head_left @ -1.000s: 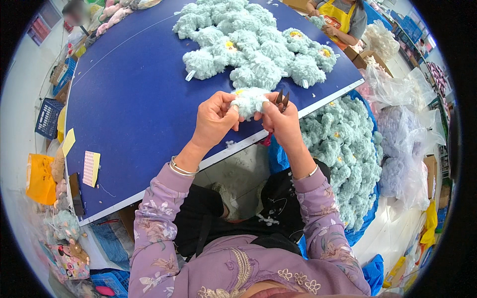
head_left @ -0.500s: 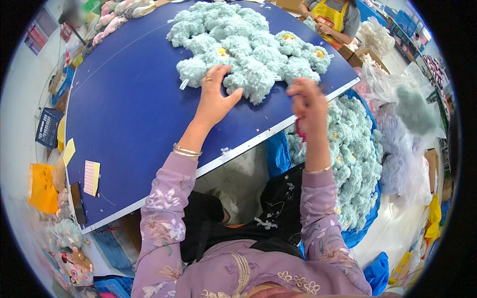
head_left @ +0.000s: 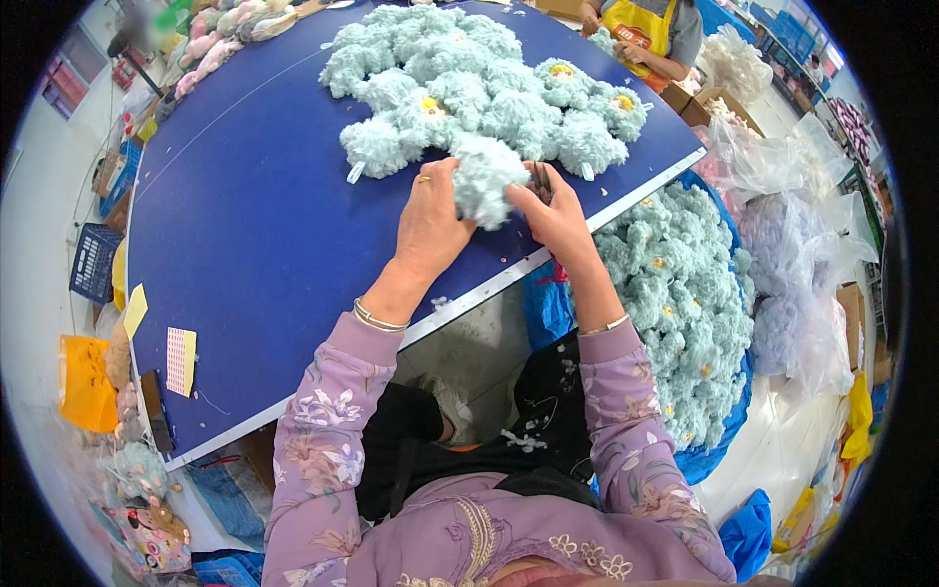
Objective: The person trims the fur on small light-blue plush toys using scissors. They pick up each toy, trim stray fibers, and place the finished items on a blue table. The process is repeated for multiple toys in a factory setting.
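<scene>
A fluffy pale blue-green plush toy (head_left: 486,181) is held between my hands over the near edge of the blue table (head_left: 264,235). My left hand (head_left: 433,220) is closed on its left side, thumb beneath. My right hand (head_left: 558,213) is closed round scissors (head_left: 542,178), their dark metal showing at the fingers and something red hanging below the palm. Its thumb touches the toy's right side. Just beyond lies a heap of similar plush toys (head_left: 518,117), a few showing small yellow parts and white tags.
At my right stands a large blue bag (head_left: 736,411) full of like toys. Clear plastic bags (head_left: 797,264) are stacked farther right. Across the table, a person in a yellow apron (head_left: 641,27) handles something pale blue-green. Paper sheets (head_left: 180,362) lie at the table's left.
My left hand has drawn a plush toy off the heap toward me, and my right hand has come in to meet it. The blurred toy in the air at the right is gone.
</scene>
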{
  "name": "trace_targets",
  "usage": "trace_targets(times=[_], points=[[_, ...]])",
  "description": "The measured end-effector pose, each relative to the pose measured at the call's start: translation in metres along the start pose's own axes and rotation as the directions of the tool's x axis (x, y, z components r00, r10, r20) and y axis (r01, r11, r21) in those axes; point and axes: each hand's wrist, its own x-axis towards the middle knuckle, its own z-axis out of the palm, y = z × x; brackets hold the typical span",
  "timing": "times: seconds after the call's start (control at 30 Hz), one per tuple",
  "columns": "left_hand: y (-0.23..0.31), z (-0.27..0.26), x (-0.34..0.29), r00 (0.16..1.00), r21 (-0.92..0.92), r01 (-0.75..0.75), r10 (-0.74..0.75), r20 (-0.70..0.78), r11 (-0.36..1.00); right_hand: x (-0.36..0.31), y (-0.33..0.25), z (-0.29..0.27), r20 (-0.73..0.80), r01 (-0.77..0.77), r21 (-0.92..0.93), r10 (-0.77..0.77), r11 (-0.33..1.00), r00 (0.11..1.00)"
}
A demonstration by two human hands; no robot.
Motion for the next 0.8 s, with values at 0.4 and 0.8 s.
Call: trace_targets(times=[0.4,0.8], points=[[-0.001,-0.024,-0.013,0.507,-0.485,0.837,0.027,0.861,-0.252,-0.015,-0.015,0.0,-0.023,0.039,0.199,-0.036,0.979,0.999],[0.015,-0.032,-0.011,0.448,-0.45,0.893,0.095,0.889,0.0,-0.01,-0.002,0.004,0.062,0.01,0.18,-0.021,0.984,0.998]])
